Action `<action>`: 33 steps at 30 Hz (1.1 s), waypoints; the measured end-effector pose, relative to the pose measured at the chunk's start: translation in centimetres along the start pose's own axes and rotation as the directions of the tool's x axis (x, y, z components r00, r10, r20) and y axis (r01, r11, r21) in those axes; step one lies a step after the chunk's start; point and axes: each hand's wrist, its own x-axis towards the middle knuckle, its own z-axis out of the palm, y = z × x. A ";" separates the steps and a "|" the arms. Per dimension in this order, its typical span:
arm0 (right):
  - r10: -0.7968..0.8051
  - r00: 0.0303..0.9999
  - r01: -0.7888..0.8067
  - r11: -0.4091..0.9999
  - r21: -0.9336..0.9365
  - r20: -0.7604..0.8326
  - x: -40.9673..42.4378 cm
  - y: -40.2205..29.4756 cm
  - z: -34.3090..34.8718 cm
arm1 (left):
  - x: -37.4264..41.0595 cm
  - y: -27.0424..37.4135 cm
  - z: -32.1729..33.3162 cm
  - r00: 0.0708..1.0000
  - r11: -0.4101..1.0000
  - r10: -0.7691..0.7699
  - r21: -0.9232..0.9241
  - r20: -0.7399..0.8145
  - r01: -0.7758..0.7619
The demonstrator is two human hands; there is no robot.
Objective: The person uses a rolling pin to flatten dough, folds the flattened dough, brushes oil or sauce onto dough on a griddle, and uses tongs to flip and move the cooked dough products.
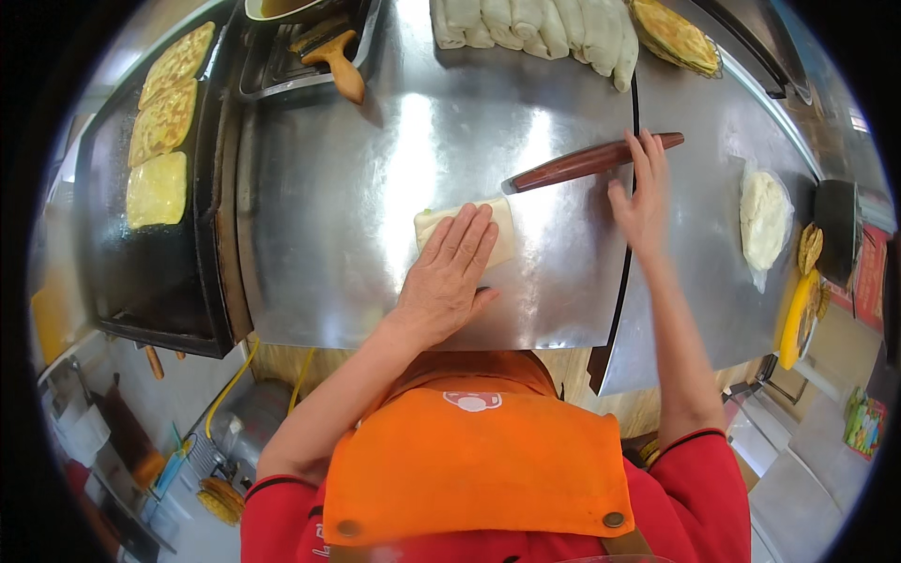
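My left hand lies flat, palm down, on a small rectangular piece of dough on the steel worktop. To the right, my right hand is at a dark red wooden rolling pin; its fingertips overlap the pin near the far right end, and the fingers are not wrapped round it. Whether they press on the pin cannot be told. The pin lies at a slant beyond the dough. Several rolled dough pieces sit in a row at the far edge.
At the left is a black griddle with flatbreads on it. A metal tray at the far left of the worktop holds a wooden-handled brush and a bowl. Bagged white dough lies at right, near a yellow-rimmed plate.
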 end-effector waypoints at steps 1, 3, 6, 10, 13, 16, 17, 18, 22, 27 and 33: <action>-0.058 0.995 0.064 0.995 -0.073 0.081 0.9 1.7 -0.2 | 0.0 0.0 0.7 1.000 1.000 -0.012 0.024 -0.004 0.013; -0.160 0.957 0.210 0.957 -0.199 0.240 3.1 4.1 -1.2 | 0.2 0.3 0.5 1.000 0.998 -0.004 0.067 0.013 0.003; -0.174 0.906 0.200 0.979 -0.029 0.385 4.3 4.9 -2.0 | 0.3 0.4 -0.1 1.000 0.995 -0.008 0.103 0.027 0.005; 0.044 0.946 -0.056 0.998 0.030 0.321 1.5 2.0 -2.6 | 0.6 0.8 -0.9 0.998 0.994 -0.019 0.109 -0.053 0.024; 0.299 0.908 -0.351 0.926 0.142 0.294 -2.4 1.2 -3.3 | 2.1 1.7 1.6 0.996 0.994 -0.036 0.100 -0.076 0.044; 0.558 0.694 -0.719 0.571 0.396 0.456 -4.4 0.2 -4.2 | 4.1 2.8 2.2 0.993 0.989 -0.103 0.097 -0.050 0.108; 0.553 0.722 -0.687 0.649 0.328 0.416 -4.7 -0.6 -3.8 | 4.3 2.6 2.7 0.990 0.987 -0.121 0.099 -0.069 0.128; 0.528 0.745 -0.660 0.673 0.334 0.409 -4.8 -1.7 -3.0 | 3.5 1.9 3.1 0.987 0.984 -0.142 0.100 -0.076 0.149; 0.398 0.805 -0.587 0.639 0.497 0.439 -4.5 -4.7 -1.7 | 2.9 2.2 1.4 0.984 0.973 -0.180 0.143 -0.004 0.179; 0.334 0.795 -0.582 0.658 0.478 0.507 -6.3 -5.1 -3.0 | 0.9 0.5 2.2 0.970 0.935 -0.144 0.295 -0.196 0.198; 0.205 0.779 -0.542 0.696 0.471 0.593 -6.9 -7.0 -1.9 | -1.3 -1.1 1.1 0.971 0.972 -0.201 0.093 -0.128 0.213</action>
